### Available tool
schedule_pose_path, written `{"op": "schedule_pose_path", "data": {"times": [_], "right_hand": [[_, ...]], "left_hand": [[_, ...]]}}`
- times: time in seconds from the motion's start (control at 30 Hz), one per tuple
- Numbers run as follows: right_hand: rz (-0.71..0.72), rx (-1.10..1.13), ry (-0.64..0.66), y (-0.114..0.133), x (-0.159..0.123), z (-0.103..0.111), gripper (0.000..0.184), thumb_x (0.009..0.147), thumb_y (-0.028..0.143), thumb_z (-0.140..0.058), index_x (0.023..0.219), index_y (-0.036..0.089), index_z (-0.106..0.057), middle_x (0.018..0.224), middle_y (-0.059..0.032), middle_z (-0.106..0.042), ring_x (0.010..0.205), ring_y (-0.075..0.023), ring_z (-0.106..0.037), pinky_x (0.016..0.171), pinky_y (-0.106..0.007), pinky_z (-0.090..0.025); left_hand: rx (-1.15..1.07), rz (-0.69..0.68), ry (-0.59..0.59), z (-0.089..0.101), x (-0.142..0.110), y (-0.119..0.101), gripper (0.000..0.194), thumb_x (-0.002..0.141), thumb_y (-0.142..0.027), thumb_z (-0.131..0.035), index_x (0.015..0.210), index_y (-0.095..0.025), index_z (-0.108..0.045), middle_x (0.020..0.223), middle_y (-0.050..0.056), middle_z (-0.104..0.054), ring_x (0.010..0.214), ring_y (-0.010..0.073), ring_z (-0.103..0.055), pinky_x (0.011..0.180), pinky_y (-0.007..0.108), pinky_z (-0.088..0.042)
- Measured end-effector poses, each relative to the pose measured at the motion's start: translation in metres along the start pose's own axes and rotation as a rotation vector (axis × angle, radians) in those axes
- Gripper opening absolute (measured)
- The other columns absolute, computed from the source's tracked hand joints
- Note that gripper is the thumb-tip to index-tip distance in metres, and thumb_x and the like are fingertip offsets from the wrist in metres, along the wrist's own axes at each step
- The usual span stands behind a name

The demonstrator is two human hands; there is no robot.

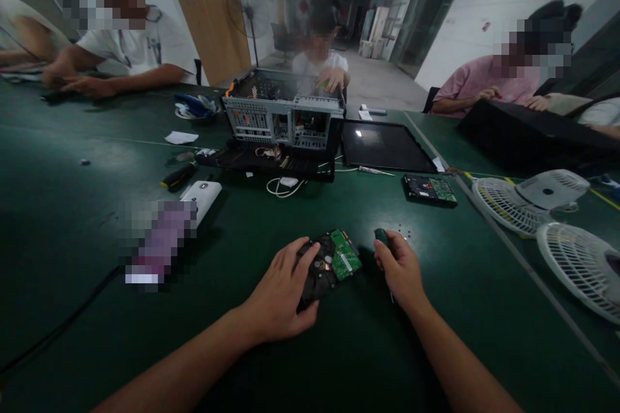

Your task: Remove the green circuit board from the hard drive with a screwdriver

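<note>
My left hand [285, 290] grips a hard drive [322, 268] by its left end, fingers over the top and thumb along the near edge. The drive's green circuit board [345, 255] faces up at its right end. To the right of it, my right hand [400, 268] is closed around a screwdriver with a dark green handle [381, 236]; its thin shaft shows below the palm, pointing toward me. Several tiny screws [407, 232] lie on the table just beyond that hand. Farther back rests a second hard drive [429, 190], board side up.
An open computer case [285, 119] stands at the back, a person's hand above it. A black panel [387, 145] lies beside it. White fan parts [581, 258] sit at the right. On the left are a phone [162, 242], a white box [206, 200] and a yellow-black screwdriver [179, 175].
</note>
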State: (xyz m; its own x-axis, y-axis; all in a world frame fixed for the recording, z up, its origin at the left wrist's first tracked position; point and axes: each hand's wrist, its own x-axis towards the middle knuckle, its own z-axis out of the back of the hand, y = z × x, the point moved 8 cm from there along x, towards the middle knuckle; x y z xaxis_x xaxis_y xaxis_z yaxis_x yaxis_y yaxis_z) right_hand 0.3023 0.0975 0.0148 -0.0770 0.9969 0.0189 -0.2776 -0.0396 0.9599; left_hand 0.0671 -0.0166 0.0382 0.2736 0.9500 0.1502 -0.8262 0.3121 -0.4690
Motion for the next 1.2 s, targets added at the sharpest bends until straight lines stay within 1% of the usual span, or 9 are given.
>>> {"op": "schedule_pose_path", "data": {"times": [0.17, 0.33, 0.4, 0.53, 0.73, 0.9, 1.0, 1.07, 1.2], "right_hand": [[-0.001, 0.012, 0.005, 0.001, 0.003, -0.003, 0.041, 0.086, 0.050, -0.065, 0.114, 0.020, -0.059, 0.075, -0.0004, -0.062, 0.063, -0.0170, -0.059, 0.055, -0.028, -0.047], [-0.010, 0.005, 0.035, 0.006, 0.003, -0.006, 0.032, 0.086, 0.043, -0.062, 0.109, 0.021, -0.058, 0.076, -0.0003, -0.065, 0.064, -0.0170, -0.062, 0.056, -0.027, -0.049], [-0.030, -0.006, 0.026, 0.006, 0.004, -0.006, 0.027, 0.086, 0.040, -0.060, 0.105, 0.022, -0.058, 0.077, -0.0004, -0.066, 0.064, -0.0167, -0.063, 0.055, -0.026, -0.049], [-0.078, -0.057, 0.032, 0.004, 0.012, -0.007, 0.016, 0.087, 0.036, -0.055, 0.091, 0.022, -0.059, 0.077, -0.0030, -0.069, 0.064, -0.0164, -0.065, 0.050, -0.023, -0.048], [-0.170, 0.004, 0.106, -0.002, 0.022, -0.009, 0.008, 0.084, 0.023, -0.054, 0.077, 0.019, -0.055, 0.073, -0.0067, -0.071, 0.056, -0.0138, -0.062, 0.050, -0.023, -0.049], [-0.168, 0.158, 0.141, -0.001, 0.020, -0.006, 0.011, 0.079, 0.020, -0.058, 0.090, 0.018, -0.058, 0.075, -0.0060, -0.071, 0.054, -0.0124, -0.058, 0.042, -0.020, -0.039], [-0.158, 0.218, 0.131, 0.003, 0.024, 0.010, 0.035, 0.076, 0.019, -0.059, 0.111, 0.020, -0.059, 0.076, -0.0026, -0.070, 0.050, -0.0112, -0.052, 0.041, -0.020, -0.034], [-0.120, 0.151, 0.063, 0.006, 0.030, 0.035, 0.036, 0.076, 0.022, -0.058, 0.112, 0.021, -0.061, 0.080, -0.0030, -0.071, 0.052, -0.0115, -0.053, 0.044, -0.021, -0.035], [0.005, -0.451, -0.325, 0.016, 0.031, 0.108, 0.019, 0.078, 0.028, -0.061, 0.093, 0.019, -0.069, 0.089, -0.0076, -0.072, 0.070, -0.0170, -0.061, 0.060, -0.026, -0.044]], "left_hand": [[0.020, -0.010, 0.010, -0.003, -0.001, 0.001, 0.099, 0.078, -0.041, -0.068, 0.159, -0.023, -0.015, 0.160, 0.018, -0.021, 0.143, 0.0404, -0.032, 0.117, 0.058, -0.035], [0.036, -0.023, -0.073, 0.003, -0.002, -0.008, 0.095, 0.081, -0.052, -0.066, 0.158, -0.022, -0.020, 0.160, 0.018, -0.023, 0.144, 0.0414, -0.031, 0.118, 0.060, -0.031], [0.007, 0.031, -0.142, 0.010, 0.003, -0.010, 0.091, 0.084, -0.063, -0.060, 0.156, -0.021, -0.025, 0.157, 0.019, -0.028, 0.141, 0.0404, -0.036, 0.114, 0.058, -0.036], [-0.059, 0.147, -0.279, 0.027, 0.034, -0.006, 0.069, 0.096, -0.063, -0.040, 0.147, -0.018, -0.042, 0.144, 0.018, -0.048, 0.131, 0.0341, -0.050, 0.108, 0.049, -0.042], [-0.210, 0.265, -0.154, 0.021, 0.100, 0.010, 0.057, 0.100, -0.062, -0.030, 0.101, -0.020, -0.068, 0.094, 0.010, -0.072, 0.091, 0.0247, -0.068, 0.081, 0.034, -0.049], [-0.246, 0.220, -0.139, 0.025, 0.092, 0.020, 0.056, 0.099, -0.063, -0.032, 0.093, -0.020, -0.069, 0.087, 0.007, -0.073, 0.082, 0.0217, -0.068, 0.074, 0.031, -0.047], [-0.227, 0.181, -0.132, 0.027, 0.070, 0.022, 0.056, 0.097, -0.066, -0.037, 0.105, -0.021, -0.069, 0.092, 0.006, -0.073, 0.083, 0.0222, -0.067, 0.077, 0.033, -0.048], [-0.226, 0.198, -0.181, 0.028, 0.054, 0.023, 0.055, 0.097, -0.064, -0.039, 0.112, -0.020, -0.067, 0.099, 0.008, -0.072, 0.088, 0.0224, -0.067, 0.080, 0.034, -0.049], [-0.203, 0.157, -0.278, 0.020, 0.037, 0.017, 0.050, 0.099, -0.057, -0.040, 0.121, -0.018, -0.063, 0.114, 0.011, -0.068, 0.103, 0.0246, -0.064, 0.090, 0.037, -0.050]]}}
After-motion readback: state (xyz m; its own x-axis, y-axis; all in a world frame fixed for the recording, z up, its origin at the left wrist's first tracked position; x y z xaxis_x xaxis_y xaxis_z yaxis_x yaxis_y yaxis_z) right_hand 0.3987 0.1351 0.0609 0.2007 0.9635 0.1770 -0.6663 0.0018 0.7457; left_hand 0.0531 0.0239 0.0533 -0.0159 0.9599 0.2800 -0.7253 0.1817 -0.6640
